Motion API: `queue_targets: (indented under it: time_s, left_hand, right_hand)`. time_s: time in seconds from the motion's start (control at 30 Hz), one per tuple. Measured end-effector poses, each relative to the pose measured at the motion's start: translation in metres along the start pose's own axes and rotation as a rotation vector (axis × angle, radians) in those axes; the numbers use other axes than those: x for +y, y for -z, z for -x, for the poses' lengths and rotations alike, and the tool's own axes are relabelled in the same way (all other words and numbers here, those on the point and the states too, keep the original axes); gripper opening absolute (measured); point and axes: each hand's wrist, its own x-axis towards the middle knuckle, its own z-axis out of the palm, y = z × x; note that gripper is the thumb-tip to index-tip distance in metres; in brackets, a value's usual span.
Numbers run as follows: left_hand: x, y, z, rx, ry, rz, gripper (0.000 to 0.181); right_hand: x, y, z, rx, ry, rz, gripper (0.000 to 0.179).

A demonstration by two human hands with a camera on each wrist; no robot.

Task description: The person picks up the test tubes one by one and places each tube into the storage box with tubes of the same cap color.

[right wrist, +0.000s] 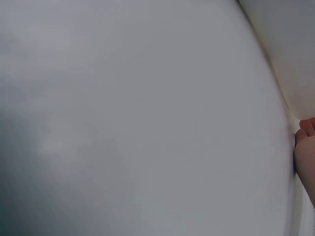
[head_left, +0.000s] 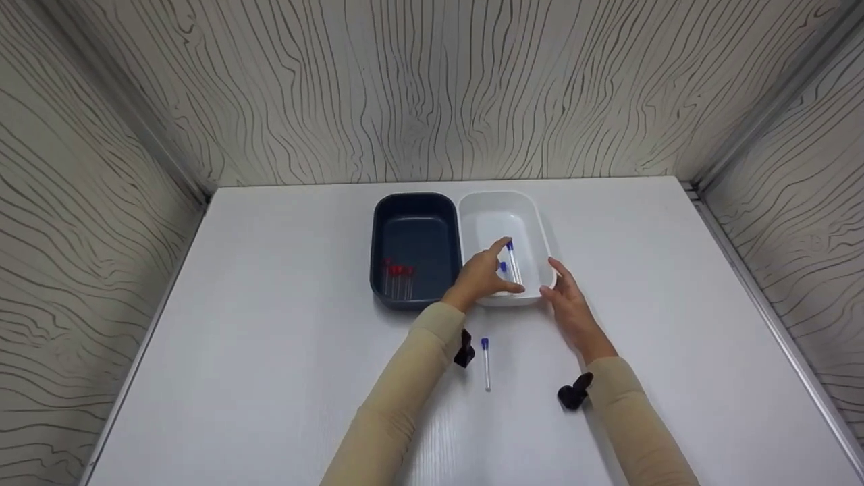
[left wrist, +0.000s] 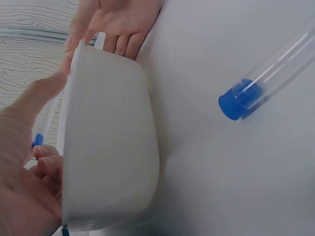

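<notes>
My left hand (head_left: 480,273) reaches over the front rim of a white tray (head_left: 478,202), thumb and index finger spread apart. Between them lies a clear blue-capped tube (head_left: 514,263); whether the fingers touch it cannot be told. Beside it shows a second blue cap (head_left: 503,267), its tube hidden by the hand. My right hand (head_left: 572,314) grips the tray's front right corner, and its fingers (left wrist: 133,45) show beside the wall in the left wrist view. Another blue-capped tube (head_left: 487,368) lies on the table in front of the tray.
A dark blue tray (head_left: 418,236) stands directly left of the white one, holding several red-capped tubes (head_left: 399,280) near its front. Both trays rest on a white table (head_left: 283,337) enclosed by wood-patterned panels (head_left: 432,88). The right wrist view is mostly a blurred pale surface.
</notes>
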Motion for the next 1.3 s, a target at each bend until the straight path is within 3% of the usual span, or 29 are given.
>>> queue_targets:
  time_s: [0.33,0.57,0.7,0.9,1.3]
  left_hand:
    - [0.004,-0.013,-0.006,-0.011,0.057,-0.069,0.097]
    - [0.005,-0.019,-0.008,0.004,0.029,-0.213,0.093]
    - [0.006,-0.021,-0.008,0.025,0.054,-0.25,0.089]
    - [0.005,-0.021,-0.008,0.056,0.062,-0.252,0.088]
    - [0.004,-0.022,-0.009,0.028,0.091,-0.248,0.091]
  right_hand:
    - [-0.002,-0.001,0.003,0.005,-0.01,-0.02,0.065]
    - [-0.003,0.0,0.005,-0.004,0.0,-0.012,0.066]
    - [-0.001,-0.001,0.003,-0.001,0.028,-0.023,0.066]
    - [-0.001,-0.003,0.0,0.004,0.038,-0.029,0.067]
    - [0.0,-0.002,0.002,0.007,0.024,-0.017,0.067]
